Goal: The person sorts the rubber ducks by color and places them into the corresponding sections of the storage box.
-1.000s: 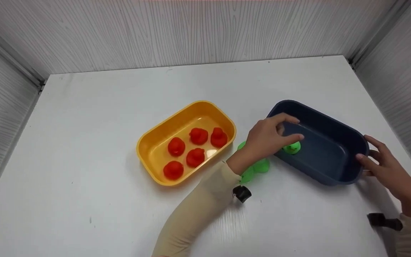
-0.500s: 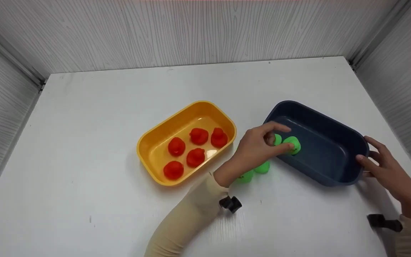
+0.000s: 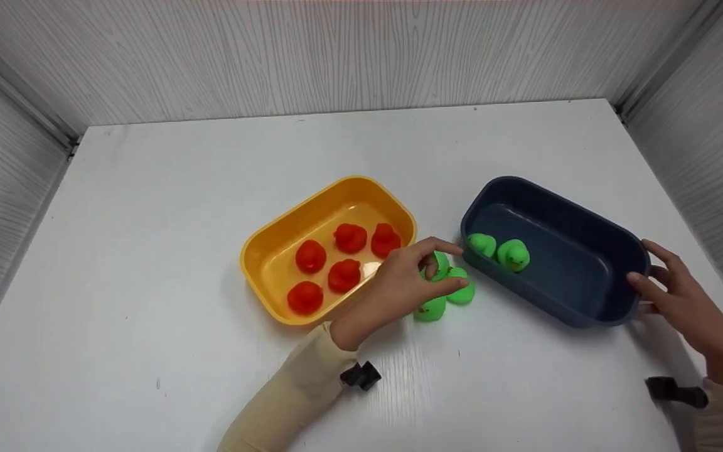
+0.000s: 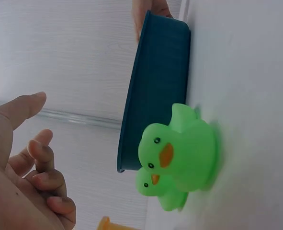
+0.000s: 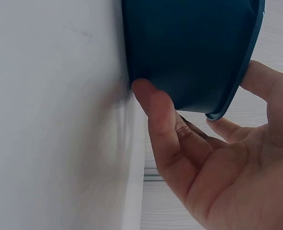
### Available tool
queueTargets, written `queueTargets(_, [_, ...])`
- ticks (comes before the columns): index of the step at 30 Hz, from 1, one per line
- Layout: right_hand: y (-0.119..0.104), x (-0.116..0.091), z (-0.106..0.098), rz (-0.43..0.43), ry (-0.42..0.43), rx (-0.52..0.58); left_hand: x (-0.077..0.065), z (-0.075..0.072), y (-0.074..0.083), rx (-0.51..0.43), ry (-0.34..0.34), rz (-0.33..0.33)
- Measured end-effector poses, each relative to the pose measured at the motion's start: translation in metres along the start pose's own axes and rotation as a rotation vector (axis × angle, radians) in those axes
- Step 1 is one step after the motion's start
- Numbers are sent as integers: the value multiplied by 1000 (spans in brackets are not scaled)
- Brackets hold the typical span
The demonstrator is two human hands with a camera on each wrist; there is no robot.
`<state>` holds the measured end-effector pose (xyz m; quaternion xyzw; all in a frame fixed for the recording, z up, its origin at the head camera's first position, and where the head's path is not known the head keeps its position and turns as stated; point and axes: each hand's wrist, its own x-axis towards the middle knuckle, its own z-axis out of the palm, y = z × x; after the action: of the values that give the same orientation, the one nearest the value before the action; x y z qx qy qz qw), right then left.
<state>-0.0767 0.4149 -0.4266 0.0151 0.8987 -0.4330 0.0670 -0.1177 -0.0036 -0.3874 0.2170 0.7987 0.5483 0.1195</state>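
My left hand (image 3: 407, 276) hovers over the green rubber ducks on the table, thumb and index finger apart with nothing between them. Three of these ducks show beside the blue tub: a front duck (image 3: 430, 310), a right-hand duck (image 3: 461, 289) and one partly behind my fingers. In the left wrist view, two ducks (image 4: 189, 153) sit close to the tub's outer wall. My right hand (image 3: 681, 295) grips the right end of the dark blue tub (image 3: 562, 301), thumb over the rim and fingers along the outside. Inside that tub sit two green ducks (image 3: 514, 255) at its left end.
A yellow tub (image 3: 261, 282) stands left of the blue one, holding several red rubber ducks (image 3: 310, 257). My left forearm passes just in front of its near right corner. Pale wood-grain panels (image 3: 336, 56) border the white table (image 3: 148, 251) at the back and sides.
My left hand has let go of a green duck in the blue tub and moved left, out over the ducks on the table. My right hand stays at the tub's end.
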Motion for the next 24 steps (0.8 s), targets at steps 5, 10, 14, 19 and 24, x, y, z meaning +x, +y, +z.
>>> queueTargets(5, [0, -1, 0, 1, -1, 5, -7, -4, -5, 213, -47, -28])
queueTargets(10, [0, -1, 0, 2, -2, 13, -12, -6, -11, 378, -56, 1])
queueTargets(14, [-1, -1, -1, 4, -8, 25, -16, -6, -12, 466, -73, -16])
queueTargets(19, [1, -1, -2, 8, -13, 43, -20, -2, -15, 553, -88, -32])
queueTargets(24, [0, -1, -1, 9, -13, 49, -24, 3, -22, 622, -84, -60])
